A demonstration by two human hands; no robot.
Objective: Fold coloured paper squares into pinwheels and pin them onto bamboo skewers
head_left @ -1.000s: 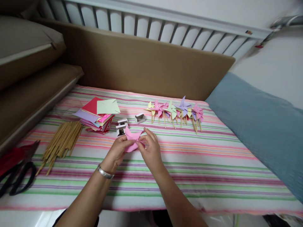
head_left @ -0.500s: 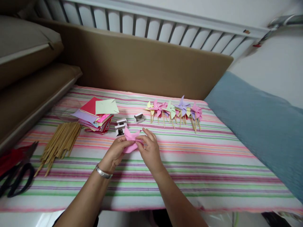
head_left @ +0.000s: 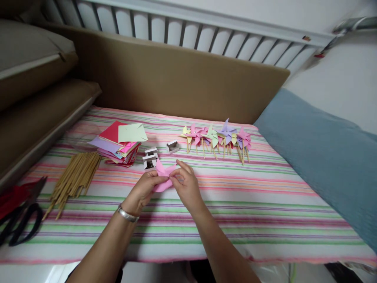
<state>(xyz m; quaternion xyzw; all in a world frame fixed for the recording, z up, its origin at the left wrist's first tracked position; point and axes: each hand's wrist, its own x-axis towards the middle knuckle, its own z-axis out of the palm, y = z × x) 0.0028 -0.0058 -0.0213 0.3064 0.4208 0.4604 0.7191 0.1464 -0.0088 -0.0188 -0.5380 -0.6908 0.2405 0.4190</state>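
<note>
Both my hands hold a folded pink paper piece [head_left: 163,172] just above the striped cloth [head_left: 250,204]. My left hand [head_left: 144,190], with a silver bracelet on the wrist, pinches it from the left. My right hand [head_left: 185,184] pinches its right side with thumb and fingertips. Just beyond the paper stand two small white boxes [head_left: 149,159], and a third small box [head_left: 172,146] lies a little farther right.
A stack of coloured paper squares [head_left: 122,142] lies at the back left, with a bundle of wooden sticks [head_left: 73,177] beside it. A row of finished paper pinwheels [head_left: 218,137] lies at the back right. Black-handled scissors [head_left: 20,216] lie at the far left. A blue cushion [head_left: 324,157] borders the right.
The hands have barely shifted; the fingers have worked the pink paper's folds a little closer together. The view has drifted slightly.
</note>
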